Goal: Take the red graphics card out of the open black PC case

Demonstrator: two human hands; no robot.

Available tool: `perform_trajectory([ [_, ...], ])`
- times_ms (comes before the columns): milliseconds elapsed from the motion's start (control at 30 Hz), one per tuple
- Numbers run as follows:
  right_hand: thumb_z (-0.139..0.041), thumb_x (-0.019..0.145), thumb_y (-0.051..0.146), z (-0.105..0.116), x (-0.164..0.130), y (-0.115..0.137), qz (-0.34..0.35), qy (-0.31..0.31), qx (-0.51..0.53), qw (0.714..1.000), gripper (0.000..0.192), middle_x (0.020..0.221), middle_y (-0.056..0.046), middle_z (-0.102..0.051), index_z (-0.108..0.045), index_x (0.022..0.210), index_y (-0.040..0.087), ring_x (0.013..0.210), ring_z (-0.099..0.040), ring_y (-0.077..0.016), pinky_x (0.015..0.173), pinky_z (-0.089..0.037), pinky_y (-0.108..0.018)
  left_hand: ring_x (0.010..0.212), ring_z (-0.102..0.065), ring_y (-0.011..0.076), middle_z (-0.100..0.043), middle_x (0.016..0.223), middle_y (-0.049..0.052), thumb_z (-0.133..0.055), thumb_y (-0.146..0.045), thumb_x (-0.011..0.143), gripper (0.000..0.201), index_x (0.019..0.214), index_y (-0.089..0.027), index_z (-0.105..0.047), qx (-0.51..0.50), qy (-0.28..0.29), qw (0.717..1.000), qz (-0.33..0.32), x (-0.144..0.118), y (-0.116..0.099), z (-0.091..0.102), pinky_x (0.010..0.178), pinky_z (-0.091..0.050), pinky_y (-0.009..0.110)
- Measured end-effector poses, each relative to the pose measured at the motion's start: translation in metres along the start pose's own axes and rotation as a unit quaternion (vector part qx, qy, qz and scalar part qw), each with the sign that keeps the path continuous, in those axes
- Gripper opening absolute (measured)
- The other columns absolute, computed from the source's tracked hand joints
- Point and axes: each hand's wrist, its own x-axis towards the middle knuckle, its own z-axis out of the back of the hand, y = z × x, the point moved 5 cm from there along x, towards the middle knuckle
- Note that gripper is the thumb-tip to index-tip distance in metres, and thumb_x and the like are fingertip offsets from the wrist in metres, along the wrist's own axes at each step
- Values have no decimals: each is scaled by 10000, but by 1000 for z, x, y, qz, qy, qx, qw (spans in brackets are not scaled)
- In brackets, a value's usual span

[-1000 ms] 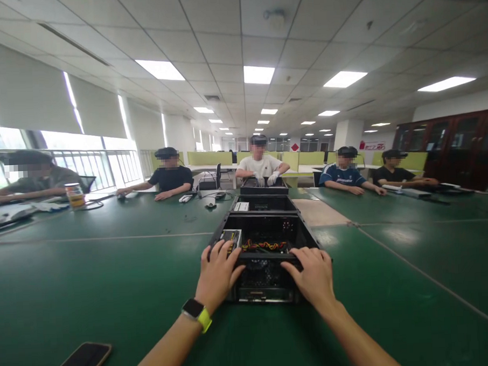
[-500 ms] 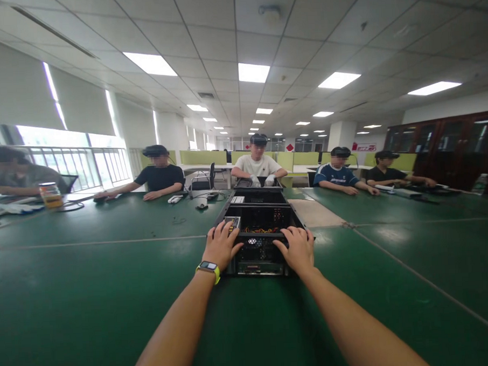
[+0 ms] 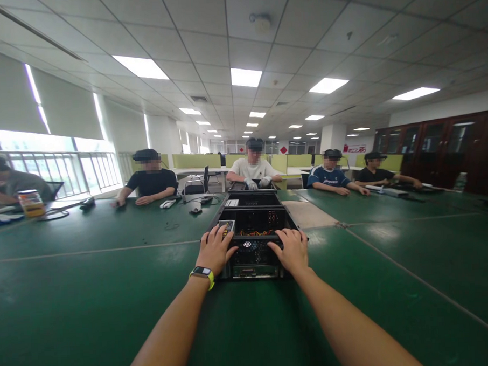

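Between my left hand (image 3: 215, 253) and my right hand (image 3: 292, 250), the case (image 3: 258, 252) looked like black-painted metal, its near face rough with punched holes. Just beyond my left hand, the power supply (image 3: 231, 225) showed paler, silvery metal; wires (image 3: 255, 234) between my hands wore smooth plastic. Around them the green table (image 3: 112, 307) was smooth with a soft sheen — the tan sheet (image 3: 310, 213) past my right hand, matt. Behind my left hand, the watch screen (image 3: 201, 270) was glossy, its strap (image 3: 211, 280) smooth and rubbery.
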Motion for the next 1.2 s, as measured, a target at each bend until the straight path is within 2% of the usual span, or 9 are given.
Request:
perform_trajectory([
  [867, -501, 844, 556, -4, 0, -3, 7, -25, 1, 1000, 427, 1179, -48, -574, -589, 1163, 287, 1090, -429, -250, 1017, -189, -439, 1269, -342, 317, -477, 1346, 105, -554, -417, 840, 386, 1184, -243, -573, -2, -9, 1000, -4, 0, 1, -2, 998, -281, 492],
  [1100, -466, 860, 564, -2, 2, -1, -1, 10, -16, 1000, 443, 1220, -54, -560, -573, 1191, 289, 1127, -422, -255, 1028, -172, -450, 1275, -327, 320, -466, 1349, 111, -539, -415, 846, 384, 1189, -245, -563, -9, -8, 1000, -7, 1, 2, -4, 1005, -272, 492],
  [1200, -426, 879, 565, 2, 7, 4, -4, 69, -65, 995, 466, 1253, -70, -547, -543, 1233, 286, 1167, -409, -274, 1032, -140, -500, 1273, -326, 322, -464, 1345, 115, -521, -422, 853, 385, 1194, -245, -555, -10, -9, 1000, -10, 1, 3, -6, 1001, -273, 493],
])
